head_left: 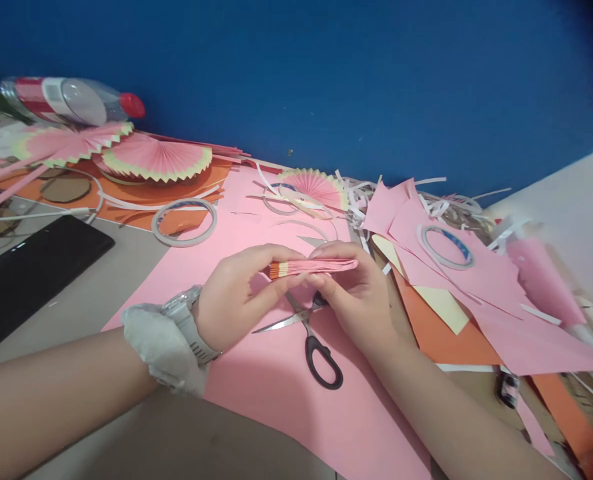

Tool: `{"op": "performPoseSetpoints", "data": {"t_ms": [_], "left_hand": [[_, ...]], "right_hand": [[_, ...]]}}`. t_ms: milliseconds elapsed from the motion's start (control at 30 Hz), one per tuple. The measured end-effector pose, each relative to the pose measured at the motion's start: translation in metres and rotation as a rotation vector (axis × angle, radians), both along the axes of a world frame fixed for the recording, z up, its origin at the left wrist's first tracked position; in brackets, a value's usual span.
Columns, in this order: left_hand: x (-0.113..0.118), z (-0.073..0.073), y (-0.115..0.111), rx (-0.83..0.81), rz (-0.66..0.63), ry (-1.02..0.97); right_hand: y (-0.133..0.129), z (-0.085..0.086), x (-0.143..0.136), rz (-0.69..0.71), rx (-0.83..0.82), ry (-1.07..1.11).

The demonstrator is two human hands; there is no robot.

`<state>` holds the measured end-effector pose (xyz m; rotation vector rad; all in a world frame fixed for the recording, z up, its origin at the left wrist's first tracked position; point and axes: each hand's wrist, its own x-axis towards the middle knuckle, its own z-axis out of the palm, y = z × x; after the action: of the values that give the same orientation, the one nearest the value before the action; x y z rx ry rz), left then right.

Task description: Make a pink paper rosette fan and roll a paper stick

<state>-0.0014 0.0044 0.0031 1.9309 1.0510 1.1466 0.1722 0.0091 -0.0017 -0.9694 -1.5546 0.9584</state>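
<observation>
Between my two hands is a stack of pleated pink paper with yellow and orange at its left end. My left hand, with a watch and a pale scrunchie at the wrist, pinches its left part between thumb and fingers. My right hand pinches its right part the same way. Below the pleated stack, open scissors with black handles lie on a large pink sheet; my right hand partly covers one handle.
Finished paper fans and a plastic bottle lie at the back left. A dark phone is at the left. Tape rolls, paper scraps and a small black object surround the hands. A blue wall stands behind.
</observation>
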Motion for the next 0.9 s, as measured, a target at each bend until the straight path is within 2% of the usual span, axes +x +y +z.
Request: {"op": "performPoseSetpoints", "data": {"t_ms": [233, 400, 533, 633, 767, 900], "left_hand": [[-0.0003, -0.0001, 0.0034, -0.217, -0.088, -0.128], [0.0025, -0.0014, 0.0054, -0.381, -0.095, -0.249], [0.0045, -0.0012, 0.0069, -0.425, -0.037, -0.352], [0.0047, -0.0009, 0.0065, -0.435, 0.004, -0.356], [0.0052, -0.0004, 0.0059, -0.405, 0.028, -0.323], [0.0063, -0.0006, 0.0083, -0.443, 0.012, -0.388]], "right_hand": [[-0.0019, -0.0006, -0.0032, 0.055, -0.203, 0.115], [0.0017, 0.0004, -0.0024, 0.007, -0.177, -0.005], [0.0029, 0.0024, -0.0037, -0.083, -0.150, -0.012], [0.0025, 0.0025, -0.0055, -0.129, -0.179, 0.010], [0.0026, 0.0009, -0.0059, -0.137, -0.171, -0.003], [0.0039, -0.0016, -0.0030, -0.135, -0.113, -0.028]]}}
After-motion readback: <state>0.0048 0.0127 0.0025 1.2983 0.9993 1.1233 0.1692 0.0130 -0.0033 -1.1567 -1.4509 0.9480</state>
